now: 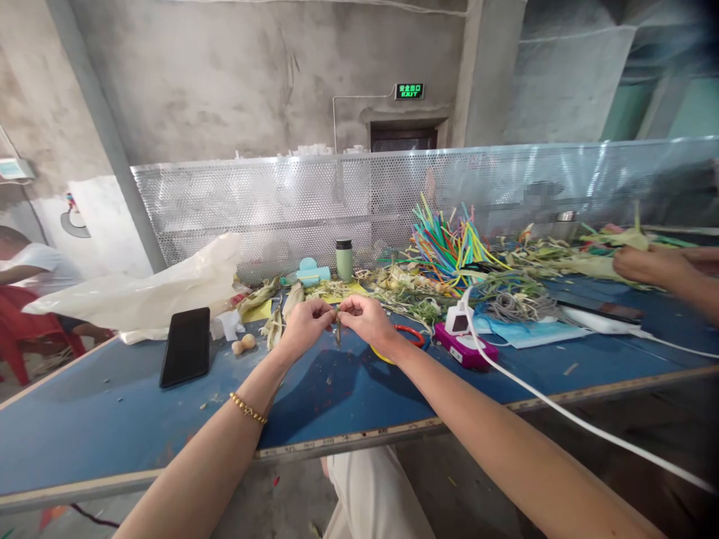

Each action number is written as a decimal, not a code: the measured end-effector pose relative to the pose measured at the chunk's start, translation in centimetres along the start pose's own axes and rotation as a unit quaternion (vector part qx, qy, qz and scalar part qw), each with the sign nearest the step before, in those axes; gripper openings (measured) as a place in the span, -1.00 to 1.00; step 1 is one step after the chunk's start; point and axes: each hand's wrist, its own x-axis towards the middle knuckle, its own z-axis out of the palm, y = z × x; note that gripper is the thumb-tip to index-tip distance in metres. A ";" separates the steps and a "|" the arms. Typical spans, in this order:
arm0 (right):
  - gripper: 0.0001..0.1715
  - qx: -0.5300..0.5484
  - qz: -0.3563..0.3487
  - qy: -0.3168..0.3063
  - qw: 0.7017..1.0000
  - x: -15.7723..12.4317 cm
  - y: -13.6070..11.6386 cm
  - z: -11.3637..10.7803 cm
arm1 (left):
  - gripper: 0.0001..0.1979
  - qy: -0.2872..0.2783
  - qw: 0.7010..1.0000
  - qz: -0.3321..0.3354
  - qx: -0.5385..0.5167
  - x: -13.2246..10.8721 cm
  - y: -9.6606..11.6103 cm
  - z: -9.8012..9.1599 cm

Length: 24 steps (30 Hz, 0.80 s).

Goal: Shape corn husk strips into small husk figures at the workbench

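Note:
My left hand (306, 323) and my right hand (365, 320) meet above the blue table (314, 408), fingertips pinched together on a small greenish-brown strip (338, 333). It looks like dried plant leaf, though the fingers hide most of it. Pale dried husks (274, 327) lie just left of my left hand, beside two small tan rounded pieces (243, 344). Under my right wrist are a yellow ring (382, 355) and a red ring (414, 335). A gold bead bracelet (247, 409) circles my left wrist.
A black phone (186, 347) and plastic sheeting (162, 281) lie left. Behind stand a green bottle (344, 262) and a bundle of coloured thin tubes (449, 247). A purple power strip (465, 348) trails a white cable rightward. A co-worker's hand (645, 266) works at right.

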 end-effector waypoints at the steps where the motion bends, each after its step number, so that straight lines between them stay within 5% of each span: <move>1: -0.93 0.002 0.002 -0.001 1.000 0.0 0.0 0.0 | -0.86 -0.001 1.000 0.001 -0.003 0.0 0.0 0.0; 24: -0.94 0.086 0.070 -0.003 0.994 -0.1 -0.5 0.0 | -0.84 -0.016 0.999 0.006 -0.039 0.0 -0.1 -0.1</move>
